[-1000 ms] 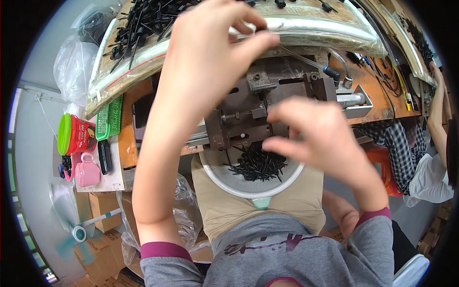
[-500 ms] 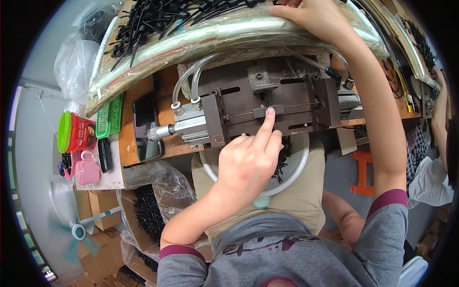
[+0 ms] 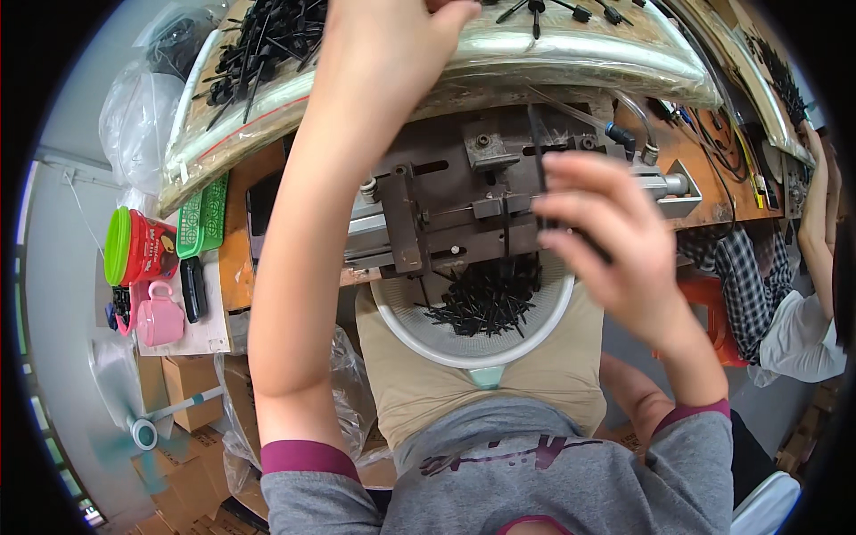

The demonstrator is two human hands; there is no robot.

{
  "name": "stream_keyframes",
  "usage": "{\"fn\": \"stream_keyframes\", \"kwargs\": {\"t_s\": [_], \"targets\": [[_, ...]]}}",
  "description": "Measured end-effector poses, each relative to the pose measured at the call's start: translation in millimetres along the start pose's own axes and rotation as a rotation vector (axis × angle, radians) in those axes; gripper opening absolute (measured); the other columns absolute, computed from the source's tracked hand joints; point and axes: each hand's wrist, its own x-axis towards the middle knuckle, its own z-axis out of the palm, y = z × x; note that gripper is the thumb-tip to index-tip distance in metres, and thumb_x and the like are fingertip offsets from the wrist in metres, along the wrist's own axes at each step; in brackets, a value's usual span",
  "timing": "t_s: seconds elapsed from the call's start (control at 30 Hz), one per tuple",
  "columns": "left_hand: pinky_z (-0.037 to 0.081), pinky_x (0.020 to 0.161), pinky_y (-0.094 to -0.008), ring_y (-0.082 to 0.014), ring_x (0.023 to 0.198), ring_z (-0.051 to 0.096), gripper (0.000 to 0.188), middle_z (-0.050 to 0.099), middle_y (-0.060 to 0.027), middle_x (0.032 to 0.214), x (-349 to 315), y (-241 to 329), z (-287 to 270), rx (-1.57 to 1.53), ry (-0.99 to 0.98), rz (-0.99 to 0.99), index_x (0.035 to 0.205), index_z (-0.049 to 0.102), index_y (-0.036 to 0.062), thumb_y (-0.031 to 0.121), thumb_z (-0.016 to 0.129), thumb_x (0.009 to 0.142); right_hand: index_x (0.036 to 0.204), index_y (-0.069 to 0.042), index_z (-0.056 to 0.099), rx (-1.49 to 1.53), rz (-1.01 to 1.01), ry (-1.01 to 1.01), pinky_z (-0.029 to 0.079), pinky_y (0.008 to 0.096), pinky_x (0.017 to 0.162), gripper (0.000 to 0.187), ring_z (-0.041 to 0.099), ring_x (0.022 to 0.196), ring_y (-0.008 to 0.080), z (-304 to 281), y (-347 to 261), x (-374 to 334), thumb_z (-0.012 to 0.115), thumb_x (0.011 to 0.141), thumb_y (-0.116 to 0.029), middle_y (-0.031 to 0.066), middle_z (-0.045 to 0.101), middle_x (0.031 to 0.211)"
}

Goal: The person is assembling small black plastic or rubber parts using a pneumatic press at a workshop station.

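My left hand (image 3: 392,45) reaches over the tray at the top, beside a pile of black plastic stemmed parts (image 3: 276,40). Its fingertips are mostly cut off by the upper edge. My right hand (image 3: 615,241), smeared by motion, is at the right side of a dark metal clamping fixture (image 3: 446,236). A thin black stemmed part (image 3: 538,147) stands upright at its fingers, which are closed around it. At the fixture's middle, another thin black stem shows below the small centre block (image 3: 489,208). My right hand hides the fixture's right jaw.
On my lap, a white mesh basket (image 3: 390,325) holds many black parts. A plastic-wrapped tray edge (image 3: 571,67) runs behind the fixture. Left are a green basket (image 3: 203,214), red tub (image 3: 152,245) and pink cup (image 3: 160,321). A co-worker's arm (image 3: 816,201) is at right.
My left hand has left the fixture's centre and moved up to the tray. My right hand has come down from the tray to the fixture with a black stemmed part.
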Motion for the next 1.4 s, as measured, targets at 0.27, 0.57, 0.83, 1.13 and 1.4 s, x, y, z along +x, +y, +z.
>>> {"fn": "stream_keyframes", "kwargs": {"t_s": [0.27,0.57,0.83,1.13,1.4], "targets": [[0.057,0.083,-0.0396,-0.0347,0.091,0.072,0.042,0.073,-0.0236,0.1,52,-5,33,0.395,-0.416,-0.267,0.098,0.074,-0.0063,0.031,0.082,0.081,0.095,0.0,0.062,-0.277,0.013,-0.249,0.056,0.0299,0.063,0.019,0.069,0.068,0.0185,29,-23,-29,0.067,0.077,-0.003,0.0243,0.063,0.134],[0.055,0.066,-0.0229,-0.0077,0.08,0.067,0.022,0.073,-0.0048,0.096,-40,31,-16,0.128,0.004,0.055,0.108,0.078,0.0055,0.008,0.079,0.086,0.096,-0.003,0.064,-0.231,0.012,-0.367,0.056,0.0323,0.062,0.022,0.069,0.068,0.0236,9,-19,-2,0.074,0.077,-0.008,0.0155,0.071,0.114],[0.059,0.076,-0.033,-0.0244,0.094,0.071,0.032,0.067,-0.0177,0.128,-145,58,-8,0.081,-0.142,0.084,0.104,0.075,0.0016,0.006,0.085,0.073,0.112,0.001,0.07,-0.499,0.14,0.144,0.055,0.034,0.083,0.024,0.07,0.092,0.0238,-42,70,106,0.069,0.091,-0.012,0.014,0.074,0.096],[0.056,0.065,-0.0304,-0.0212,0.072,0.071,0.029,0.069,-0.0148,0.13,-177,49,26,0.259,-0.253,0.08,0.098,0.072,0.0031,0.013,0.084,0.073,0.111,0.005,0.072,-0.304,0.18,-0.077,0.054,0.0401,0.087,0.025,0.069,0.094,0.0327,-13,45,124,0.065,0.092,-0.01,0.0194,0.072,0.099],[0.057,0.063,-0.0292,-0.0206,0.068,0.071,0.031,0.074,-0.013,0.115,-146,54,9,0.202,-0.406,0.067,0.101,0.074,0.0064,0.02,0.086,0.077,0.107,0.0,0.07,0.12,0.199,0.177,0.052,0.0251,0.078,0.027,0.067,0.086,0.0134,-25,37,69,0.08,0.083,-0.004,0.0072,0.07,0.104]]}}
